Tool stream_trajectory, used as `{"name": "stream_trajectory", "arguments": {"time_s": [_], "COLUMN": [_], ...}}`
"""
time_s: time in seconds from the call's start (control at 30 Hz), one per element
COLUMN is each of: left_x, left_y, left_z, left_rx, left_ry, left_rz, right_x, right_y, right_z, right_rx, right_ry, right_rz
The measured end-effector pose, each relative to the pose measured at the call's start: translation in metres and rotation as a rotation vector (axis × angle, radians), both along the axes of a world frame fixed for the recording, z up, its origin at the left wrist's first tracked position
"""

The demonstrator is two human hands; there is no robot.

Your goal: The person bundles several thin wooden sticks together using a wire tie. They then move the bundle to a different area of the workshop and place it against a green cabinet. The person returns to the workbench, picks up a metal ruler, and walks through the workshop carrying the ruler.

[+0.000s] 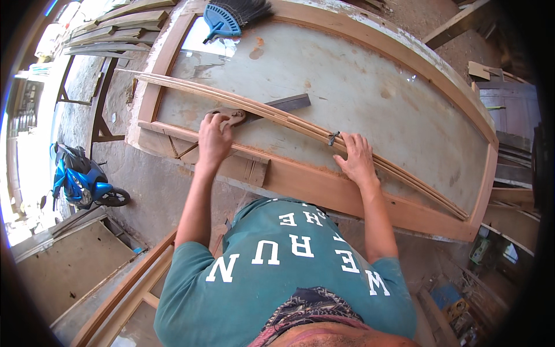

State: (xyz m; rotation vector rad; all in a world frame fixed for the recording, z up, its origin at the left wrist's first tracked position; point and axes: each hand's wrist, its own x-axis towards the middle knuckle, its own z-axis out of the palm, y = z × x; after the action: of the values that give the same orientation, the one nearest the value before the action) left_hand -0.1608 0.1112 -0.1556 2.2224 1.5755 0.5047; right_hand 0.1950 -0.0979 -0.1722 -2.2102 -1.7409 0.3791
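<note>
A bundle of thin wooden strips lies slantwise across a large wooden frame with a dusty grey panel. A dark tie binds it near my right hand, whose fingers reach over the strips with the thumb on their near side. Left of that, my left hand has its fingers curled at the brown wooden handle of a hand saw. The saw's dark blade runs beneath the strips and shows again beyond them. The fingertips of my left hand are partly hidden.
At the frame's far left corner lies a blue brush with black bristles. Wooden boards are stacked at the far left, above a blue motorbike. Another wooden frame leans at the lower left. Planks and panels crowd the right side.
</note>
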Motion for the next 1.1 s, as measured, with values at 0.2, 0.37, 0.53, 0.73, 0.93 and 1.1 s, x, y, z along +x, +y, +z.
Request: {"name": "stream_trajectory", "arguments": {"time_s": [0.2, 0.37, 0.53, 0.73, 0.93, 1.1], "left_x": [-0.036, -0.041, -0.009, 0.052, 0.125, 0.139], "left_y": [0.024, 0.037, 0.046, 0.002, -0.029, -0.075], "left_z": [0.009, 0.003, 0.018, 0.063, 0.103, 0.115], "left_rx": [-0.236, -0.160, -0.417, -0.962, -1.419, -1.319], "left_ry": [0.237, 0.062, -0.308, -0.971, -1.458, -1.383], "left_rz": [-0.221, -0.207, -0.437, -0.738, -0.654, -0.751], "right_x": [0.008, -0.010, -0.023, -0.084, -0.123, -0.127], "right_y": [0.024, 0.053, 0.046, 0.085, 0.033, -0.035], "right_z": [0.001, 0.078, 0.123, 0.159, 0.187, 0.199], "right_rx": [0.025, 0.083, 0.412, 0.590, 0.505, 0.510], "right_ry": [0.006, -0.019, -0.276, -0.546, -0.625, -0.551], "right_rz": [0.066, 0.005, -0.062, -0.009, -0.208, -0.280]}}
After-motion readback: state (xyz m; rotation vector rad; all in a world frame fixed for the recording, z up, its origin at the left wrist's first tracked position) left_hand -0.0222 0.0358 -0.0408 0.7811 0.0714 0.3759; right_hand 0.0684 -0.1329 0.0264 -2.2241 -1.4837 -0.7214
